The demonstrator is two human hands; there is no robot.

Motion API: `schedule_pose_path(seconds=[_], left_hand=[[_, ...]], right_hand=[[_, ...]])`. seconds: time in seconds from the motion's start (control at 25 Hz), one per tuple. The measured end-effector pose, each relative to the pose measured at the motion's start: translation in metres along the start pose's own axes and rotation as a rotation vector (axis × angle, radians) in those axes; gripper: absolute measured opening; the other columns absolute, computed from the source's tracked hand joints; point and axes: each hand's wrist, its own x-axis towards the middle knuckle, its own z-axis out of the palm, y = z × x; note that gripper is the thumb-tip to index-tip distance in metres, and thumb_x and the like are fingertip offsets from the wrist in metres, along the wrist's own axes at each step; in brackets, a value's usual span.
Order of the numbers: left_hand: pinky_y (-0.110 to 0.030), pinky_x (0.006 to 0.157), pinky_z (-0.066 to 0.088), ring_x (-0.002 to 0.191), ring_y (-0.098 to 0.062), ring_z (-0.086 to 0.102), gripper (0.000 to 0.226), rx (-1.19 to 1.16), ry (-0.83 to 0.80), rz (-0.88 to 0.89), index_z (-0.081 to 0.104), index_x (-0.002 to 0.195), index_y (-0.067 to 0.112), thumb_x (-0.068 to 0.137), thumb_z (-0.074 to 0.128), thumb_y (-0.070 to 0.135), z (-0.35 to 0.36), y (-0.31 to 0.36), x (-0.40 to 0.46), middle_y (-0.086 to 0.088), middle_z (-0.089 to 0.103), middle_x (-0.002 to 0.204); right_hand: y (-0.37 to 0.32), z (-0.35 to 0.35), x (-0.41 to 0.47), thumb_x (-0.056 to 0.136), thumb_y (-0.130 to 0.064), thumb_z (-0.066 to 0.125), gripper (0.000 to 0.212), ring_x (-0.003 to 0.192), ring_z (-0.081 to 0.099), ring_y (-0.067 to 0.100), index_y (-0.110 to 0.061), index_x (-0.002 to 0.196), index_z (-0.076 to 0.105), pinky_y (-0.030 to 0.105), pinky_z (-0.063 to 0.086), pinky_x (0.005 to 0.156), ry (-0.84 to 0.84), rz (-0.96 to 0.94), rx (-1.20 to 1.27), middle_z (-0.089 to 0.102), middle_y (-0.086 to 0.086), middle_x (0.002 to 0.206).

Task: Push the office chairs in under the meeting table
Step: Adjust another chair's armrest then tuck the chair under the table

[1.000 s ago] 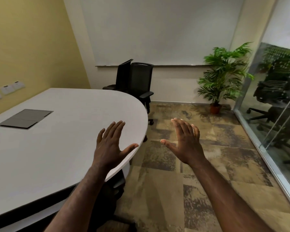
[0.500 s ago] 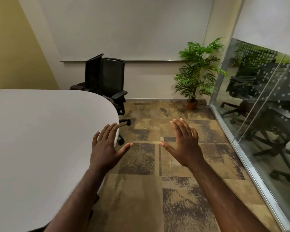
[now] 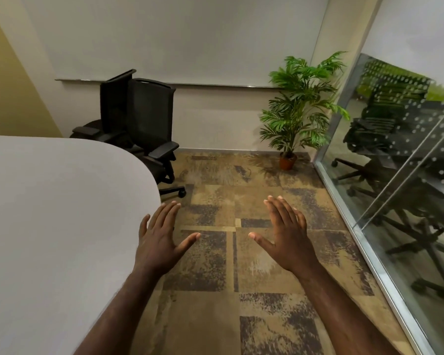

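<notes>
Two black office chairs (image 3: 144,129) stand close together past the far end of one white worktop (image 3: 49,213). One potted plant (image 3: 296,111) sits in the corner. Two bare hands show, left hand (image 3: 159,242) and right hand (image 3: 289,239) (both flat, fingers spread).

On our left we see the pale grey rounded meeting table (image 3: 57,213); beyond it stand two black mesh-backed office chairs (image 3: 141,129). The carpet (image 3: 254,298) shows mottled tan and dark brown squares. Far right, a green leafy plant (image 3: 301,103) sits in a terracotta pot (image 3: 287,161) against the white wall (image 3: 190,34).
</notes>
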Motion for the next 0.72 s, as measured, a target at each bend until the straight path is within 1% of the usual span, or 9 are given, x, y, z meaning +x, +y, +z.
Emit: schedule_pose_path(seconds=[0.12, 0.24, 0.44, 0.56, 0.72], left_hand=[[-0.047, 0.116, 0.017, 0.145, -0.018, 0.024, 0.089, -0.003, -0.024, -0.010, 0.026, 0.150, 0.027, 0.081, 0.034, 0.084, 0.019, -0.016, 0.044, 0.001, 0.032, 0.157], [-0.046, 0.113, 0.023, 0.144, -0.021, 0.026, 0.091, -0.003, -0.076, -0.044, 0.026, 0.150, 0.028, 0.080, 0.037, 0.084, 0.043, -0.028, 0.096, 0.001, 0.032, 0.157], [-0.046, 0.112, 0.025, 0.144, -0.022, 0.026, 0.089, -0.007, -0.105, -0.129, 0.026, 0.150, 0.030, 0.079, 0.047, 0.080, 0.085, -0.030, 0.183, 0.001, 0.031, 0.157], [-0.047, 0.113, 0.026, 0.143, -0.023, 0.027, 0.090, -0.008, -0.122, -0.222, 0.026, 0.150, 0.030, 0.077, 0.047, 0.080, 0.108, -0.023, 0.224, 0.000, 0.032, 0.156], [-0.043, 0.112, 0.022, 0.144, -0.021, 0.026, 0.091, 0.012, -0.094, -0.297, 0.027, 0.149, 0.030, 0.076, 0.043, 0.083, 0.136, -0.018, 0.276, 0.000, 0.033, 0.156]], right_hand=[[0.022, 0.017, 0.047, 0.087, -0.073, 0.036, 0.085, 0.147, 0.004, 0.013, -0.023, 0.152, 0.014, 0.045, 0.006, 0.116, -0.032, -0.011, 0.024, 0.013, -0.004, 0.161], [0.048, 0.040, 0.105, 0.086, -0.072, 0.037, 0.085, 0.147, 0.008, 0.015, -0.024, 0.152, 0.013, 0.041, 0.007, 0.114, -0.058, -0.025, 0.069, 0.013, -0.004, 0.161], [0.097, 0.080, 0.213, 0.087, -0.068, 0.045, 0.084, 0.145, 0.016, 0.018, -0.024, 0.152, 0.015, 0.044, 0.013, 0.113, -0.086, -0.081, 0.126, 0.018, -0.001, 0.160], [0.123, 0.095, 0.270, 0.087, -0.068, 0.043, 0.084, 0.145, 0.016, 0.018, -0.024, 0.152, 0.015, 0.043, 0.012, 0.113, -0.142, -0.141, 0.148, 0.017, -0.002, 0.160], [0.147, 0.115, 0.338, 0.088, -0.066, 0.044, 0.083, 0.147, 0.010, 0.016, -0.023, 0.153, 0.013, 0.039, 0.005, 0.114, -0.209, -0.232, 0.144, 0.014, -0.002, 0.161]])
